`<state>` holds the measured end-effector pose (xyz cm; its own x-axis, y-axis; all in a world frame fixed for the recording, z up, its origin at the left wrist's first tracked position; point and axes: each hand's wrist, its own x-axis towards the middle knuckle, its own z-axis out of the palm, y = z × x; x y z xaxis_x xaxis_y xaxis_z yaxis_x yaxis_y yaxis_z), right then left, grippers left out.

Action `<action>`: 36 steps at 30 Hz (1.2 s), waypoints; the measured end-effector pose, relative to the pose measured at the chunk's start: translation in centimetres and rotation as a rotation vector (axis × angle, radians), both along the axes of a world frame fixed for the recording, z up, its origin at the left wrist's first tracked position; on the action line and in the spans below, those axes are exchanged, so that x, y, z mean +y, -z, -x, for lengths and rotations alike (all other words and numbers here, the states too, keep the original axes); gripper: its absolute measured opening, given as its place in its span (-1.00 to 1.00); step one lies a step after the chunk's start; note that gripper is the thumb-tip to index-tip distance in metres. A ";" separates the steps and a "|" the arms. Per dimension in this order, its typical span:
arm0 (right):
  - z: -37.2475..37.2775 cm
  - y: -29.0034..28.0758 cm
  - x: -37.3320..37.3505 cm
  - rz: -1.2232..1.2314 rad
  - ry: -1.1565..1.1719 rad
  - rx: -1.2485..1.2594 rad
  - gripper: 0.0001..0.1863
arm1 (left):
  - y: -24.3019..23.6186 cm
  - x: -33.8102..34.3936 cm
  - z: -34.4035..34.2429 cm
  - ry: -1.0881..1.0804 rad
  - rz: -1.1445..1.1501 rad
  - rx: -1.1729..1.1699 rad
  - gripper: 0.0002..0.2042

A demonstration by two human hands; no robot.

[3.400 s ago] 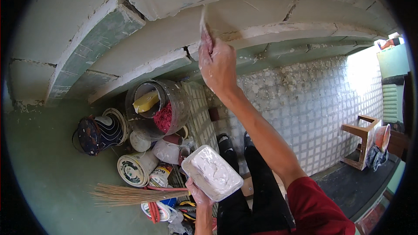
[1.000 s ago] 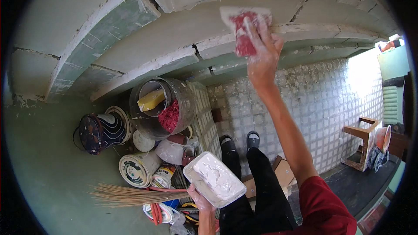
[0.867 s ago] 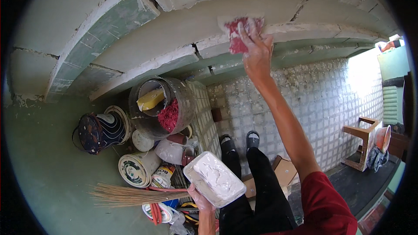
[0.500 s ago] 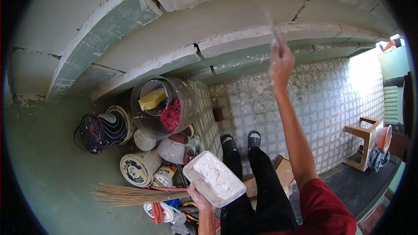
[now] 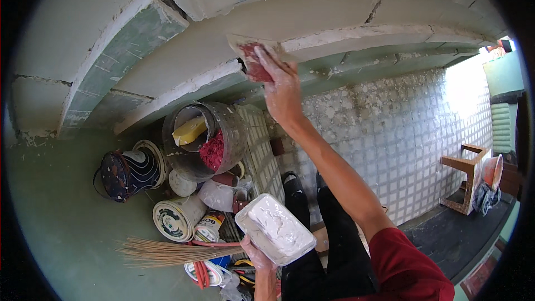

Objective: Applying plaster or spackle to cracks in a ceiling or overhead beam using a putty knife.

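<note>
My left hand (image 5: pixel 257 255) grips the corner of a white rectangular plastic tub (image 5: pixel 244 224), tilted in front of my legs. White paste (image 5: pixel 281 226), like putty, coats its inside. Up ahead, my right hand (image 5: pixel 284 93) is closed on a flat putty scraper (image 5: pixel 252 66), reddish toward the grip and pale at its far edge. The scraper lies against or just off the white-edged ledge (image 5: pixel 329 38), over a stretch near a dark gap; whether it touches, I cannot tell. White smears cover the fingers of both hands.
At left stand a large clear bucket (image 5: pixel 237 134) with a yellow sponge (image 5: pixel 189 131) and pink mesh, a dark paint pail (image 5: pixel 117 173), several tubs and a stick broom (image 5: pixel 167 252). A brown stool (image 5: pixel 465 181) stands at right on tiled floor (image 5: pixel 384 122). Cracked ledges run across the top.
My right hand has swung left and a little down with the scraper, turning its flat face into view against the ledge. The left hand and tub have hardly moved.
</note>
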<state>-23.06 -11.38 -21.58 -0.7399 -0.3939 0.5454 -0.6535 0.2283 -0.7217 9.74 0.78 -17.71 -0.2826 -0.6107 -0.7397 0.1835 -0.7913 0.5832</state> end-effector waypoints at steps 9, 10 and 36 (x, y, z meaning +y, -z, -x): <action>4.9 -4.5 2.0 0.059 0.033 0.468 -0.39 | 0.2 0.0 -0.7 -0.029 0.007 -0.020 -0.35; 5.0 -4.3 1.4 0.022 0.019 0.482 -0.38 | 0.3 -0.1 -0.8 -0.032 0.005 -0.020 -0.35; 0.3 -1.0 3.8 -0.194 0.105 0.161 -0.45 | 0.0 -0.5 -3.4 -0.088 0.031 -0.003 -0.33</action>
<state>-23.40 -7.57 -20.53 -0.6919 -0.4279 0.5815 -0.7219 0.4248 -0.5463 13.18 0.32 -17.66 -0.2248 -0.6558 -0.7207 0.2496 -0.7537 0.6080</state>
